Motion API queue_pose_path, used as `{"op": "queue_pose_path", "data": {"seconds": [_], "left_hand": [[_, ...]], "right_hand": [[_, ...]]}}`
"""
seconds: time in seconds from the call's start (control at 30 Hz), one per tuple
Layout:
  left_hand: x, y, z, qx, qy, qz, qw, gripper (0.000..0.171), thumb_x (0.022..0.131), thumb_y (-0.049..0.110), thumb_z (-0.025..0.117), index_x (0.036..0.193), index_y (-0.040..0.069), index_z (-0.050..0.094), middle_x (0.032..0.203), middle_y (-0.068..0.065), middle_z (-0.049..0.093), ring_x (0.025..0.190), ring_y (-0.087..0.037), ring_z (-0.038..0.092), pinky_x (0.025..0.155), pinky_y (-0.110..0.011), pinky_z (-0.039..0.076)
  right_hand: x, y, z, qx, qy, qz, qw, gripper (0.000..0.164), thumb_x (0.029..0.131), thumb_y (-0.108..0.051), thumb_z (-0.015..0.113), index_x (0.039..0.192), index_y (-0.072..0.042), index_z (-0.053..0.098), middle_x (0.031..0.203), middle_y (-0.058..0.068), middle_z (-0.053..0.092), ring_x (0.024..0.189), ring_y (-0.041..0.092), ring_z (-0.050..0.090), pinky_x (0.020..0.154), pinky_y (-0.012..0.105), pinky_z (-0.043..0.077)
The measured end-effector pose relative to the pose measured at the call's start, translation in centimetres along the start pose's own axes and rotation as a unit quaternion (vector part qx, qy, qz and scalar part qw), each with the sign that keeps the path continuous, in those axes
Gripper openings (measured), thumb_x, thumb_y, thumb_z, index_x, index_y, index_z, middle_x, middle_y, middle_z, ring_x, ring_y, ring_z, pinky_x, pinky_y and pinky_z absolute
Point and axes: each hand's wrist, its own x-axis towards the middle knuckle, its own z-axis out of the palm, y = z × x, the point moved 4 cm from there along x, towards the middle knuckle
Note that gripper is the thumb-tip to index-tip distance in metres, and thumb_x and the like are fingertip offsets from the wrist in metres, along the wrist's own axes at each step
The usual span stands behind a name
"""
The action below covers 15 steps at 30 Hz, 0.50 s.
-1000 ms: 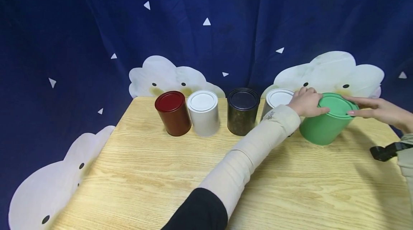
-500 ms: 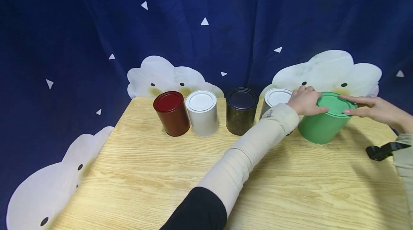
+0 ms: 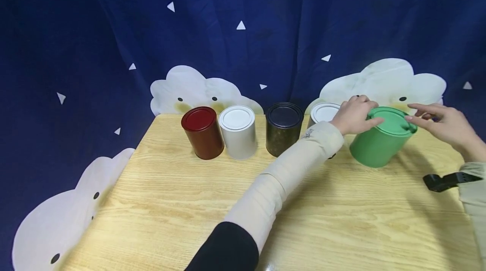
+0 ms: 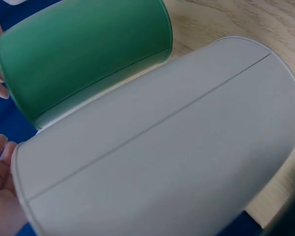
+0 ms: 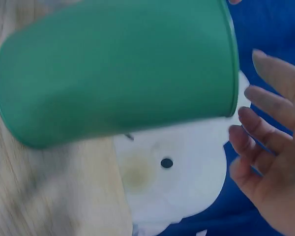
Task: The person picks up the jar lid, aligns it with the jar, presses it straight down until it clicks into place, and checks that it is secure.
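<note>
A lidded green can (image 3: pixel 379 146) stands at the right of a row of cans. My left hand (image 3: pixel 355 115) is at its left rim, with the thumb reaching over the lid's edge. In the left wrist view, this hand's fingers (image 4: pixel 4 169) lie by the rim of the grey can (image 4: pixel 162 128). My right hand (image 3: pixel 446 125) is by the green can's right rim. The right wrist view shows its loosely bent fingers (image 5: pixel 268 132) apart from the can and holding nothing. My left forearm hides much of the grey can with the white lid (image 3: pixel 324 112).
Farther left stand a dark red can (image 3: pixel 203 134), a light can with a white lid (image 3: pixel 239 134) and a black can (image 3: pixel 284 131). They are near the back of the wooden table (image 3: pixel 182 203). A dark blue curtain (image 3: pixel 243 51) with cloud shapes hangs behind.
My right hand has drawn off the green can's lid, fingers bending. My left hand has lifted slightly and shifted a little left. The other cans stay in place.
</note>
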Motion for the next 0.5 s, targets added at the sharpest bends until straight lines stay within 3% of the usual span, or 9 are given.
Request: {"op": "queue_pose_path", "data": {"seconds": [0.1,0.2,0.37,0.5], "left_hand": [[-1.0,-0.4,-1.0,-0.060,0.028,0.029,0.9974,0.043,0.091,0.045,0.048,0.126,0.022,0.053,0.115,0.008,0.051,0.101,-0.002,0.047,0.080,-0.014,0.036],[-2.2,-0.9,-1.8,-0.117,0.045,0.055,0.9906,0.035,0.092,0.036,0.052,0.119,0.015,0.057,0.105,0.006,0.056,0.089,-0.001,0.050,0.075,-0.010,0.036],[-4.2,-1.7,-3.0,-0.183,0.082,0.086,0.9760,0.024,0.091,0.025,0.054,0.109,0.010,0.061,0.087,0.006,0.057,0.072,-0.002,0.049,0.068,-0.010,0.036],[-5.9,-2.3,-3.8,-0.210,0.133,0.102,0.9632,0.018,0.090,0.019,0.055,0.101,0.008,0.063,0.078,0.005,0.056,0.066,-0.002,0.048,0.065,-0.010,0.034]], "right_hand": [[-0.5,-1.1,-0.3,0.022,0.045,-0.003,0.999,0.042,0.087,-0.032,0.061,0.109,0.004,0.060,0.073,-0.017,0.052,0.065,-0.002,0.040,0.052,0.020,0.033],[-1.0,-2.4,-0.3,0.044,0.065,-0.005,0.997,0.033,0.086,-0.027,0.063,0.096,0.004,0.063,0.066,-0.029,0.047,0.062,-0.004,0.041,0.051,0.018,0.033],[-1.5,-5.0,-0.1,0.060,0.076,-0.021,0.995,0.026,0.085,-0.023,0.064,0.087,0.003,0.062,0.062,-0.021,0.050,0.057,-0.001,0.042,0.048,0.020,0.032],[-1.9,-7.1,0.0,0.068,0.083,-0.041,0.993,0.023,0.083,-0.022,0.066,0.083,0.001,0.062,0.060,-0.022,0.050,0.054,-0.003,0.043,0.047,0.020,0.032]]}}
